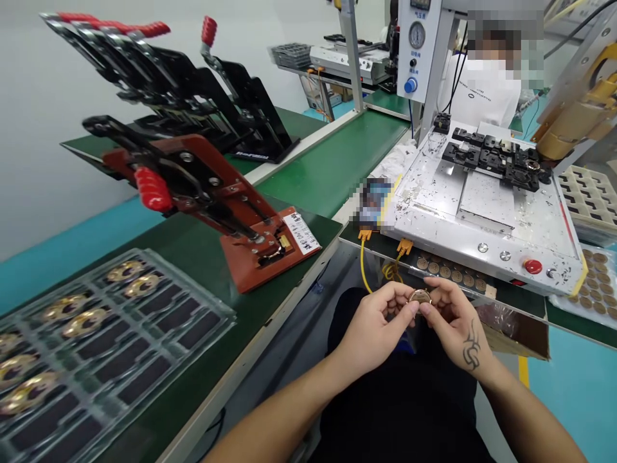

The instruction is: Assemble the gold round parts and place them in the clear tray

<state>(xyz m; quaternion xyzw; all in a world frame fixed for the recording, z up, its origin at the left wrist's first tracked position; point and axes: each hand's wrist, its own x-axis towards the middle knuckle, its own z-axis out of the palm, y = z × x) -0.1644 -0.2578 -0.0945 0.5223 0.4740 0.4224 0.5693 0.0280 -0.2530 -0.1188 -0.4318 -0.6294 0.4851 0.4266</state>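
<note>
A small round gold-rimmed watch case (pixel 420 296) is pinched between both hands above my lap. My left hand (pixel 378 326) grips its left side, thumb on the near edge and fingers curled behind. From the right, my right hand (pixel 452 318) holds the same piece with its thumb and bent fingers. Several shiny gold pieces (pixel 85 323) lie in a clear compartment tray (pixel 187 357) at the left. Between that tray and my hands stands a red-brown toggle press (pixel 250 267) with a red handle.
A white machine (pixel 434 212) with black fixtures (pixel 496 157) and a red button stands at the right. Round brown discs (pixel 598 283) lie beside it. Black presses (pixel 193 96) stand at the back left. A person in white (pixel 482 93) is behind the machine. Yellow cables hang near my hands.
</note>
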